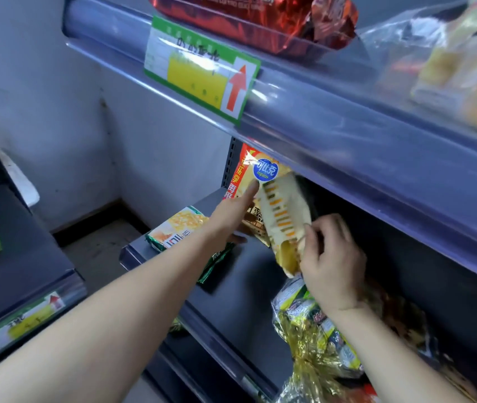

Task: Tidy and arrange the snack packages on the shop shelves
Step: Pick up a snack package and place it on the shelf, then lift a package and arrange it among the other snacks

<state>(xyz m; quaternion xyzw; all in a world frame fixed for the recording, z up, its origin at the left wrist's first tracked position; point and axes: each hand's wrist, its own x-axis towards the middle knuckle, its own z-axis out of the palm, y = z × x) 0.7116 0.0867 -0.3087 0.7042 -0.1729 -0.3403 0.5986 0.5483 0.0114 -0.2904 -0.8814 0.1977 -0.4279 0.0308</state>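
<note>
On the dark middle shelf (249, 274) an orange chip bag with a blue round logo (263, 170) stands upright at the back left. My left hand (231, 213) reaches to it, fingers straight, fingertips touching its front. My right hand (330, 257) grips the lower end of a cream packet with orange and dark stripes (282, 216), which leans tilted against the chip bag. A yellow-and-green packet (173, 228) lies flat at the shelf's left front, partly under my left forearm.
The upper shelf's clear front rail (318, 117) carries a green price tag (199, 68); above it lie a red foil bag (260, 21) and pale bread packs (469, 71). Gold and green wrapped snacks (313, 338) fill the lower right. A white wall (42, 112) stands on the left.
</note>
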